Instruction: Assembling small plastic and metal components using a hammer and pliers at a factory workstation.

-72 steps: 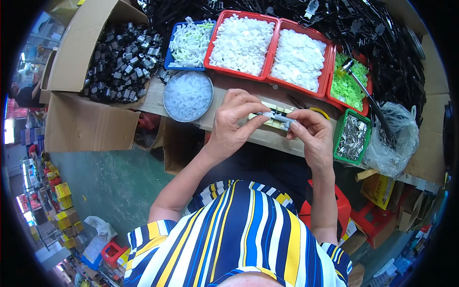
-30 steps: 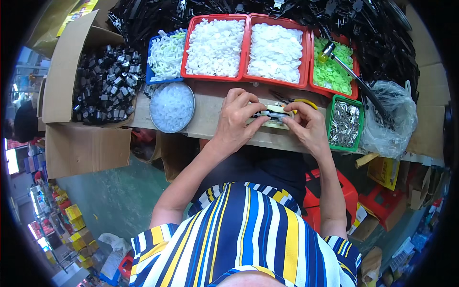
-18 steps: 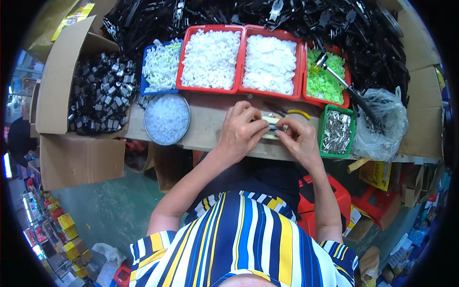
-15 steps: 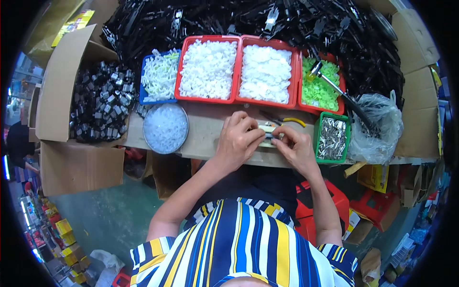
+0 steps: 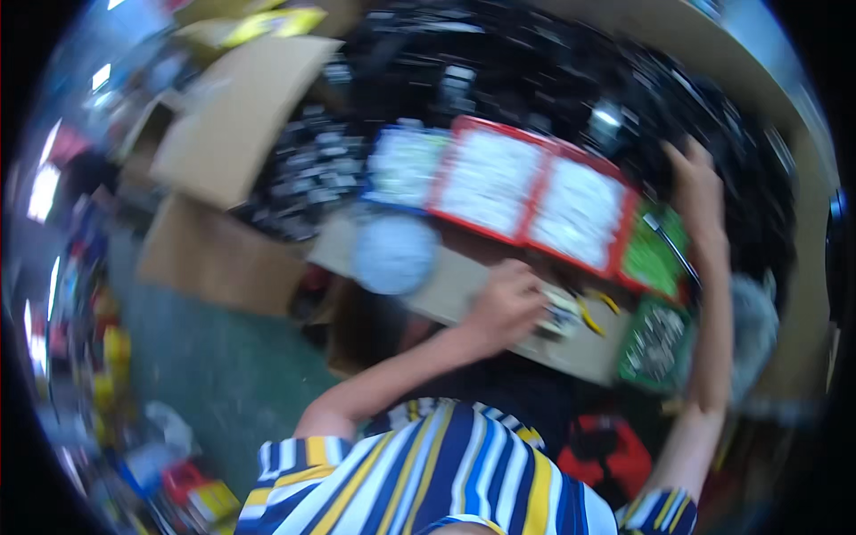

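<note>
The whole view is smeared by motion. My left hand [image 5: 513, 308] is over the bench with its fingers curled closed, at the left side of a small pale block [image 5: 559, 314] with dark parts on it. Whatever its fingers hold is hidden. Far to the right, my right hand [image 5: 695, 178] is stretched out over the heap of black plastic pieces [image 5: 571, 85]. Its fingers look extended and apart, and I make out nothing between them. Yellow-handled pliers [image 5: 589, 316] lie just right of the pale block.
Red trays of white parts [image 5: 490, 183], a blue tray [image 5: 406, 169] and a tray of green parts [image 5: 653, 254] stand in a row. Nearer are a round bowl [image 5: 394, 254], a green tray of metal pieces [image 5: 655, 343] and a silver-and-black rod-like tool [image 5: 670, 241]. A cardboard box [image 5: 241, 125] stands left.
My right hand has left the block and reached far right to the black heap. My left hand stays by the block. The view has turned, shifting the bench rightward and tilting it.
</note>
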### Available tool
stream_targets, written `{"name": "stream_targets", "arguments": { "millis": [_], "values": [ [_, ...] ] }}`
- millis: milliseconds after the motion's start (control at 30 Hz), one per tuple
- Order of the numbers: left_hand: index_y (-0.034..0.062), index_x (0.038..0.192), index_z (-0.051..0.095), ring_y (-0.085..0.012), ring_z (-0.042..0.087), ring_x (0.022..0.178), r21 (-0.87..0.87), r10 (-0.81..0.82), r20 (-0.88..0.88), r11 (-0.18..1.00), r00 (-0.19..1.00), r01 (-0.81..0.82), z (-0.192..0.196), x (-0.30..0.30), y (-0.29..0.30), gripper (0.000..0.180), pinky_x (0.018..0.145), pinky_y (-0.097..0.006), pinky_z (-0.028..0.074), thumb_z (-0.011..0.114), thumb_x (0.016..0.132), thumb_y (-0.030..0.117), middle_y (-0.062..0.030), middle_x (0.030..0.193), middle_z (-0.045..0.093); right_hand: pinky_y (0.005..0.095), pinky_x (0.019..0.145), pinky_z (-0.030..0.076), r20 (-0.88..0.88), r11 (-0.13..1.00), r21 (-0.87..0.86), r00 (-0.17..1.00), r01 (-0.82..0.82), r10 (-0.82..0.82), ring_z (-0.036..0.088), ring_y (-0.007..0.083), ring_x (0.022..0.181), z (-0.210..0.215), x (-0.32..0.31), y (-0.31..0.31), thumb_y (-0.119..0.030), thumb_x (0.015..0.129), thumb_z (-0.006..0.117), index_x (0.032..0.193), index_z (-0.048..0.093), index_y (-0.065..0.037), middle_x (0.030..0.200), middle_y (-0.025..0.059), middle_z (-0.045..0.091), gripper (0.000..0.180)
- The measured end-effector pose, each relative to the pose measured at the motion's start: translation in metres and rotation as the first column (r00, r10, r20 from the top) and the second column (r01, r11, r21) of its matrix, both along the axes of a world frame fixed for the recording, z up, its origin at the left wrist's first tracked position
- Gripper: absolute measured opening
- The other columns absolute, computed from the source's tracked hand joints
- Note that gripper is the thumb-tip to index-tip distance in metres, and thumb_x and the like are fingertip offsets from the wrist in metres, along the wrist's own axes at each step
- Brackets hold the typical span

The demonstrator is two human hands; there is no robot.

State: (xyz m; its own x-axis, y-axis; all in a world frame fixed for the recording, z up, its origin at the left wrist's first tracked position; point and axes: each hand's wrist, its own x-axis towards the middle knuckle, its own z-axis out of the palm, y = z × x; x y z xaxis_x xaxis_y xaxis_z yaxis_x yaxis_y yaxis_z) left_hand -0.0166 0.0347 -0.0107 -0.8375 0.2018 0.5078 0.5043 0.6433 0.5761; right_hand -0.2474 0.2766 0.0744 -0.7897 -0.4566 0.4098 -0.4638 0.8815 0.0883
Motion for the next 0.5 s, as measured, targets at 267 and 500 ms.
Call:
{"name": "stream_targets", "arguments": {
  "millis": [267, 500],
  "values": [
    [0.0068, 0.082, 0.063, -0.0296, 0.050, 0.103, 0.111, -0.011, 0.010, 0.994, 1.000, 0.009, -0.013, 0.005, 0.011, 0.017, 0.085, -0.043, 0.041, 0.074, 0.074, 0.016, -0.0075, 0.092, 0.053, 0.0439, 0.093, 0.047, 0.072, 0.986, 0.137, 0.994, -0.091, 0.082, 0.054, 0.0403, 0.118, -0.017, -0.053, 0.064, 0.010, 0.080, 0.056, 0.121, 0.061, -0.002, 0.128, 0.0212, 0.053, 0.043],
    [0.0004, 0.100, 0.066, -0.0287, 0.052, 0.101, 0.429, 0.011, 0.123, 0.901, 0.992, -0.063, 0.020, -0.001, 0.007, 0.028, 0.088, -0.041, 0.044, 0.073, 0.080, 0.019, -0.0114, 0.094, 0.058, 0.0437, 0.093, 0.045, -0.129, 0.939, 0.083, 0.931, -0.333, 0.342, 0.053, 0.0365, 0.120, 0.006, 0.011, 0.010, 0.007, 0.074, 0.062, 0.117, 0.058, 0.002, 0.126, 0.0188, 0.055, 0.043]
  ]
}}
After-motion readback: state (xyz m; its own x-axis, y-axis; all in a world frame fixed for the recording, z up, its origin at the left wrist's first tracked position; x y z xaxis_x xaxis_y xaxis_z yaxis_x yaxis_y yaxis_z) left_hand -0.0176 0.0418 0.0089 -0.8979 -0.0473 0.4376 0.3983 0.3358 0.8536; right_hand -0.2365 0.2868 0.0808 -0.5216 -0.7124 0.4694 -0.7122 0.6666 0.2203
